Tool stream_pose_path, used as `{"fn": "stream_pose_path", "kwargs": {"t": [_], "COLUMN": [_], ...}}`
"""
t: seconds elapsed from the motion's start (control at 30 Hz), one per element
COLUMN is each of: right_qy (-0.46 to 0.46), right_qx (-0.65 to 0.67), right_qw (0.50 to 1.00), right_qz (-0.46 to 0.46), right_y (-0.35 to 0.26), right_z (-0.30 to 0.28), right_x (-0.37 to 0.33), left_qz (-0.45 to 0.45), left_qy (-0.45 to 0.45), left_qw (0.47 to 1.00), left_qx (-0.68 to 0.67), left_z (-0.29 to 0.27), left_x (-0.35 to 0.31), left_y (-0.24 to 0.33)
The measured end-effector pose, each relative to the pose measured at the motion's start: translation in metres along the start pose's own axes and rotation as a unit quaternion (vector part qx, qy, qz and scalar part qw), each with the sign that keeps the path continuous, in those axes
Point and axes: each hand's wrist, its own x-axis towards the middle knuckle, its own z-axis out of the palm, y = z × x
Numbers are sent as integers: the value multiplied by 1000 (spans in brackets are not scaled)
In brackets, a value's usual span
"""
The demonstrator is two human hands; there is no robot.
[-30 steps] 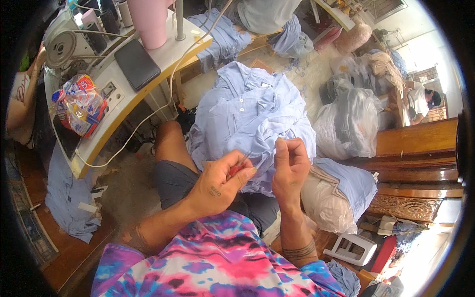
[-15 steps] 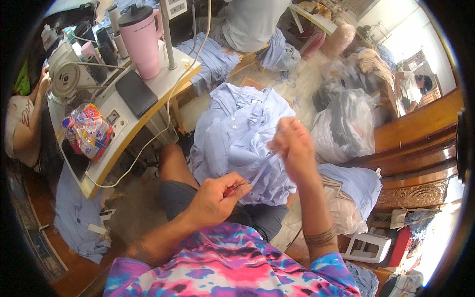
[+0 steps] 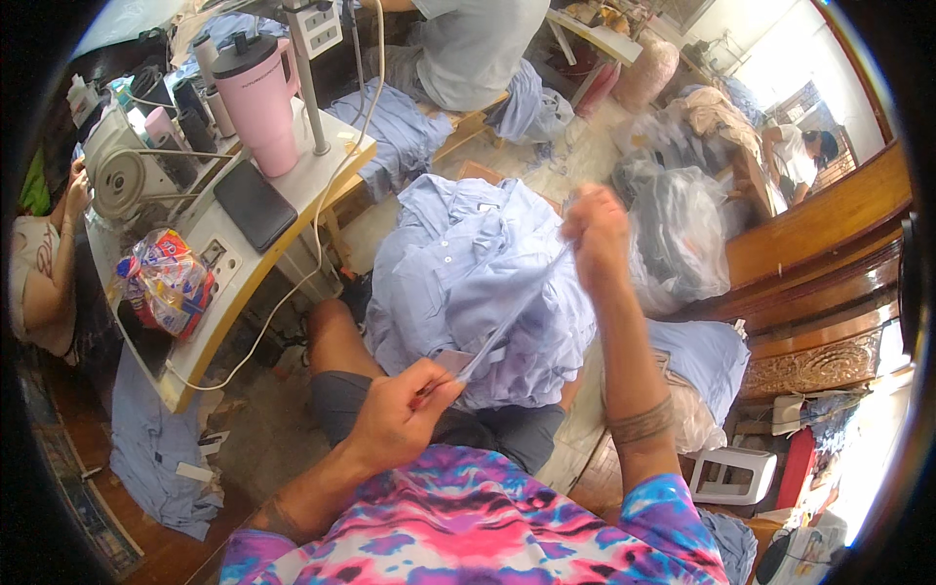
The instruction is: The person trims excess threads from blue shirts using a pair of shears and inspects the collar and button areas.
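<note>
A light blue button shirt (image 3: 429,263) lies bunched over my lap and between my knees. Drawn slantwise across it is a narrow light blue fabric strip (image 3: 509,317), pulled fairly straight. My left hand (image 3: 405,405) is closed on its lower end, near my body. A small red object (image 3: 421,398) shows between those fingers, mostly hidden. Just beyond the left fingertips, a pale flat rectangular piece (image 3: 451,361) rests against the cloth. My right hand (image 3: 597,239), raised at the shirt's right side and smeared by motion, is closed on the strip's upper end.
On the left, a white table (image 3: 210,322) carries a pink tumbler (image 3: 261,107), a phone (image 3: 255,205) and a colourful plastic bag (image 3: 168,283). A white cable (image 3: 322,224) hangs off its edge. Plastic bags (image 3: 682,234) and a white stool (image 3: 733,476) stand right. Another person (image 3: 478,49) sits ahead.
My right hand has moved up and away to the right, drawing the strip longer and straighter. The left hand has shifted slightly left and down. The pale rectangular piece now shows.
</note>
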Motion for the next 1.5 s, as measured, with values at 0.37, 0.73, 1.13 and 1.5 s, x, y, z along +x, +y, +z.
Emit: {"fn": "stream_pose_path", "kwargs": {"t": [0.37,0.73,1.13,1.5], "right_qy": [-97,-194,-340,-288], "right_qx": [91,-21,-197,38], "right_qw": [981,980,919,947], "right_qz": [138,24,20,139], "right_y": [-65,-59,-15,0], "right_z": [42,72,49,39], "right_x": [-1,-46,-109,-110], "left_qz": [-29,51,-39,-54], "left_qy": [108,-15,-101,-95], "left_qw": [994,974,949,955], "left_qx": [-18,-222,-295,-277], "left_z": [-37,-1,-40,-56], "left_x": [0,145,126,121], "left_y": [13,28,48,40]}}
